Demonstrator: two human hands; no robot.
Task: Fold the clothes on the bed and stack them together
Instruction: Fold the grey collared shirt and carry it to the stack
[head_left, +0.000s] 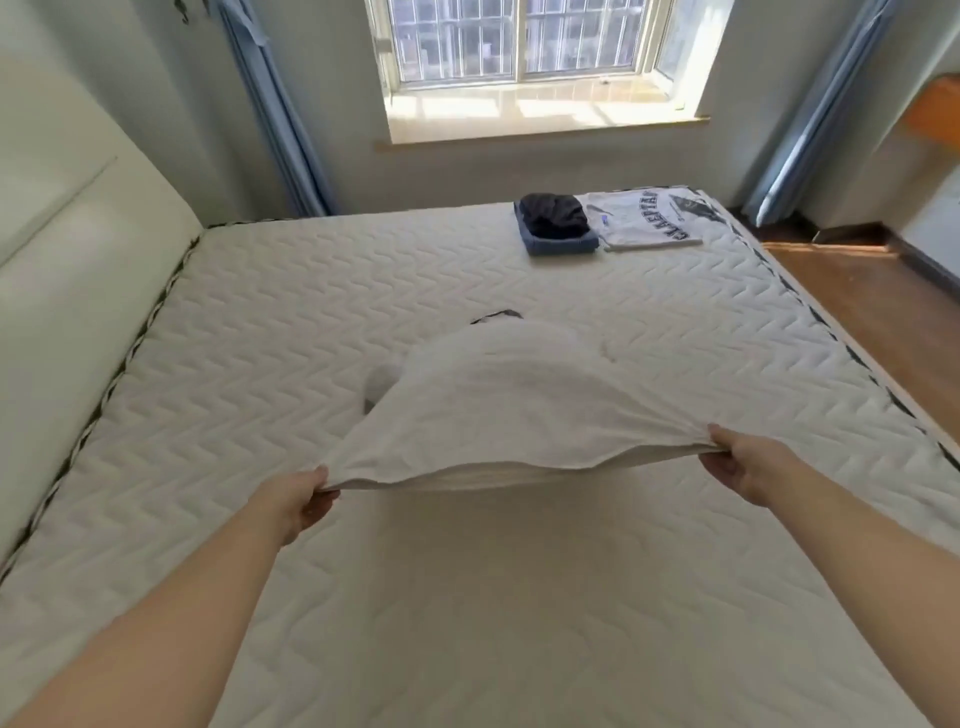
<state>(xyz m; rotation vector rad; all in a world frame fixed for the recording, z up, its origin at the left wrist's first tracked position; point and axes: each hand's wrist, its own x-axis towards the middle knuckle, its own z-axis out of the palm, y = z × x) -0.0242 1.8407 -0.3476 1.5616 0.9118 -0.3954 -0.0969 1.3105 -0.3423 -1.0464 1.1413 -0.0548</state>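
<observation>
- Two hands carry the step: our left hand (298, 501) pinches the near left corner of the white garment (498, 415) and our right hand (737, 465) pinches the near right corner, fingers clamped on the hem at both ends
- We hold that near edge lifted off the bed (260, 322), while the far part of the garment rests on the mattress toward 12 o'clock, a dark trim showing at its far end
- We judge this to be the lay-out or first fold; it goes best with the hem taut and level between the hands, so the cloth lands without creases
- We should bring both corners down together, not one ahead of the other
- At about 1 o'clock, well apart, a folded printed shirt (647, 221) lies just beside a dark garment (553, 213) on a folded blue piece (561, 244); the finished fold belongs there
</observation>
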